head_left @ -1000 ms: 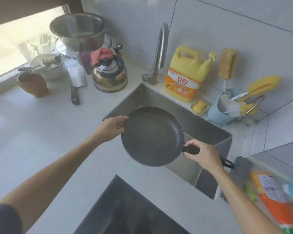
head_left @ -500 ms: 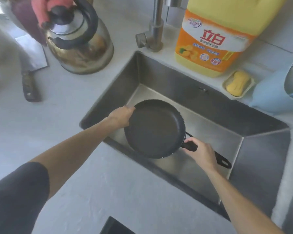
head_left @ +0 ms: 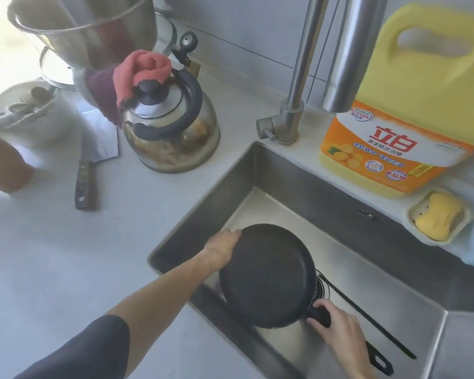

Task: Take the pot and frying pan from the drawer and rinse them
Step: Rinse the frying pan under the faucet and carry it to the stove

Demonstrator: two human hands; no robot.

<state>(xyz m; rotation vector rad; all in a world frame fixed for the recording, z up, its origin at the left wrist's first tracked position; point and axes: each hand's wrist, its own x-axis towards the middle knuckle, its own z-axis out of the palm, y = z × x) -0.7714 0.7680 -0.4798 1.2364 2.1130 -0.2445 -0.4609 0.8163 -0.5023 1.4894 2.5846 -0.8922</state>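
Note:
A black frying pan (head_left: pixel 267 274) sits low inside the steel sink (head_left: pixel 290 173), its inside facing up. My right hand (head_left: pixel 337 328) grips the pan's black handle close to the bowl; the handle's end with its hanging hole pokes out past my wrist. My left hand (head_left: pixel 222 246) holds the pan's far left rim. A steel pot (head_left: pixel 82 26) stands on a glass lid at the back left of the counter. The tap (head_left: pixel 298 77) rises behind the sink's left corner, its spout above the basin.
A steel kettle (head_left: pixel 173 129) with a pink cloth (head_left: pixel 143 69) stands left of the tap. A cleaver (head_left: pixel 92 157) lies on the counter. A yellow detergent jug (head_left: pixel 411 105) and a soap dish with a yellow sponge (head_left: pixel 438 216) line the sink's back edge.
The pan has gone from above the sink's front edge down into the basin, both hands keeping their hold. My head has leaned closer and lower over the sink.

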